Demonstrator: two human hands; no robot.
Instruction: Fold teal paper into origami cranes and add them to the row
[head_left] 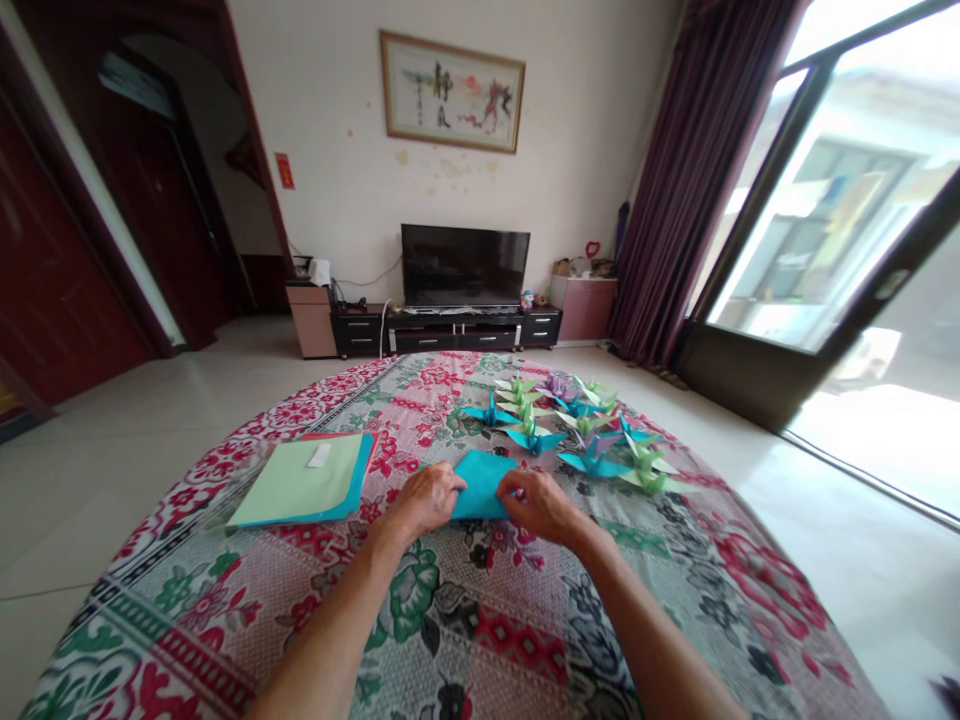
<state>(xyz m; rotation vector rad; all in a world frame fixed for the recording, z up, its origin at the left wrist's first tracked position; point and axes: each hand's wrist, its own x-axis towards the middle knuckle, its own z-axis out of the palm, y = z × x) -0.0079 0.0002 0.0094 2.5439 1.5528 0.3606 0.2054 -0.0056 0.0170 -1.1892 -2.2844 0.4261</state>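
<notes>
Paper lies between left fingers and right fingers.

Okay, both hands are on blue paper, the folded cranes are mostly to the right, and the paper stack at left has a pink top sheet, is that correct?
Not quite: in the head view, the top sheet of the paper stack is light green, not pink. The left hand and right hand are on blue paper, with folded cranes mostly to the right.

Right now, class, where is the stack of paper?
In the head view, the stack of paper lies on the left side of the floral tablecloth, left of the left hand.
</notes>
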